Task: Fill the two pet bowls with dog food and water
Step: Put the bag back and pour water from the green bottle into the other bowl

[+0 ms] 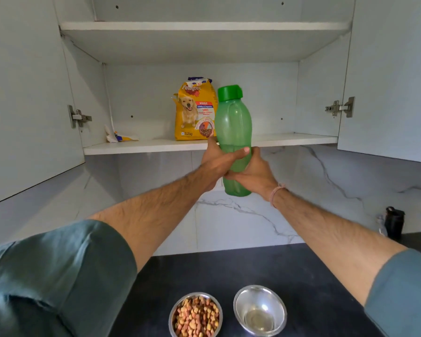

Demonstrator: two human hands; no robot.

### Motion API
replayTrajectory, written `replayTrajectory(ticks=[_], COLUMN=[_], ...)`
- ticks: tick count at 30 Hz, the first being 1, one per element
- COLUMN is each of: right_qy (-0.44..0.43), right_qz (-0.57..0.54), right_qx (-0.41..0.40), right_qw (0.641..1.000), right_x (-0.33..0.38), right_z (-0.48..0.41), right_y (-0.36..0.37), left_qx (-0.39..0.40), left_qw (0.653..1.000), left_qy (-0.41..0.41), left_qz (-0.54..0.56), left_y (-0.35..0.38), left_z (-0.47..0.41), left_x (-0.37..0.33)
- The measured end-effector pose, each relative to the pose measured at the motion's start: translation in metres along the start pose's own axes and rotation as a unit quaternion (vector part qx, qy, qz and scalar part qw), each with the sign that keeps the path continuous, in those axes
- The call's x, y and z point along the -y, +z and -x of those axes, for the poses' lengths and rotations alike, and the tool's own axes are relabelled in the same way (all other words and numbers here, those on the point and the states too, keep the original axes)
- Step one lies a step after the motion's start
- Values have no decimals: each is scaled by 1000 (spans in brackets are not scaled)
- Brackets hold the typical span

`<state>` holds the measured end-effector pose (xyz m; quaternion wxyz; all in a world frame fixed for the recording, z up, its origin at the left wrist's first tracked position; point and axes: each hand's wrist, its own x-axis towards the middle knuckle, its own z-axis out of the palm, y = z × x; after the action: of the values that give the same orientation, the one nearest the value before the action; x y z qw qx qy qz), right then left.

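Here both hands [238, 166] hold the green bottle [233, 132] upright, cap up.

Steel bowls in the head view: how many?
2. One steel bowl of kibble on the black counter, bottom centre; one steel bowl of water beside it on the right. None visibly hidden.
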<state>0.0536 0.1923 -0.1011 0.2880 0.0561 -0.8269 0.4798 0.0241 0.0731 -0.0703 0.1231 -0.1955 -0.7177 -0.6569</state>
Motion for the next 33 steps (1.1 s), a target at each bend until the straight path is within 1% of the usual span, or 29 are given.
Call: replayTrajectory(ticks=[3,5,9,12,15,18,21,25,27,33], right_qy=[22,37,73,99,109,109,106,84,74,58], right_qz=[4,10,15,8,-29,-38,-22,50,76,108], right_qx=[28,47,74,92,89,107,123,198,222,236], right_qw=[999,998,994,991,990,988,986,975,969,964], right_x=[-13,-22,-42,-55,-65,-80,-107,-149,-172,-248], right_z=[31,49,69,71,64,55,44,26,16,0], right_y=[9,14,24,33,38,39,40,48,58,95], left_qx=[-4,4,21,8,-10,-30,-15,6,8,18], left_qw=[1000,1000,998,995,991,987,984,976,973,956], left_qy=[8,-2,-34,-43,-69,-103,-112,-136,-155,-224], left_qz=[12,12,-51,-92,-114,-118,-141,-170,-170,-190], left_y=[-10,-14,-16,-12,-3,5,15,32,39,54], left_z=[16,26,43,52,55,51,44,32,24,5], left_x=[3,6,18,38,66,98,130,178,202,267])
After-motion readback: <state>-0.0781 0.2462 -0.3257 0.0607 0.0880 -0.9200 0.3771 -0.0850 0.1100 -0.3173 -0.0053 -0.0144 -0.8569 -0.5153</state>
